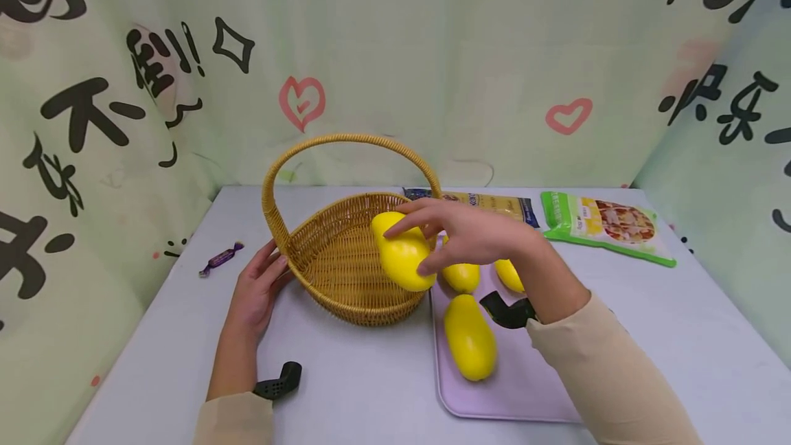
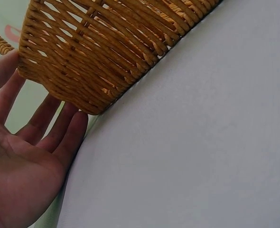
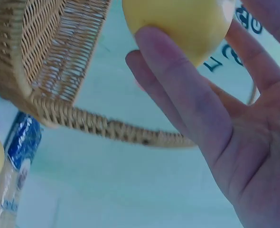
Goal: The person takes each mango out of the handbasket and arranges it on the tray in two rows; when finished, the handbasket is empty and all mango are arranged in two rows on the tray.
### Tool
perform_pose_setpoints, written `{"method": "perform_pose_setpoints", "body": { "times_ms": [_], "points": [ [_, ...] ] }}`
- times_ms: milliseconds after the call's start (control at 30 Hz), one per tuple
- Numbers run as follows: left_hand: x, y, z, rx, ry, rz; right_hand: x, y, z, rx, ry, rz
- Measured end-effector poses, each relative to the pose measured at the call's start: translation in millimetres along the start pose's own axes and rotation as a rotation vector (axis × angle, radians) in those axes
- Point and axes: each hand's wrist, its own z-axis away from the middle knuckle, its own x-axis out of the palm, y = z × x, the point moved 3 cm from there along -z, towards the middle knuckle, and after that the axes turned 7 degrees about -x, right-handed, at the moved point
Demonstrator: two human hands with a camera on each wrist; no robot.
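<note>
My right hand (image 1: pixel 472 231) grips a yellow mango (image 1: pixel 402 256) between thumb and fingers, over the right side of a wicker basket (image 1: pixel 336 307). In the right wrist view the fingers (image 3: pixel 187 85) lie along the held mango (image 3: pixel 182 23). My left hand (image 1: pixel 256 287) rests against the basket's left outer side. Its fingertips touch the woven wall (image 2: pixel 97 57) in the left wrist view, the fingers fairly straight and spread. Another mango (image 1: pixel 471 338) lies on a lilac tray (image 1: pixel 525 390), with two more mangoes behind it, partly hidden by my right hand and arm.
A purple-wrapped candy (image 1: pixel 221 259) lies left of the basket. Behind the tray are a long blue-ended package (image 1: pixel 494 204) and a green food packet (image 1: pixel 608 225). The basket's tall handle (image 1: pixel 346 138) arches up. Printed curtains (image 1: pixel 494 53) enclose the white table (image 1: pixel 346 390).
</note>
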Motion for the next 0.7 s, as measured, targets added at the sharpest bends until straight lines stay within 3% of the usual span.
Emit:
{"method": "perform_pose_setpoints", "body": {
  "times_ms": [333, 700],
  "points": [
    [-0.4, -2.2, -0.1, -0.007, 0.011, 0.014, -10.9, 6.7, 38.9, -0.044, 0.016, -0.092],
    [1.2, -2.5, 0.3, -0.002, 0.014, 0.006, -12.6, 23.7, 80.5, -0.029, 0.082, -0.121]
  ]
}}
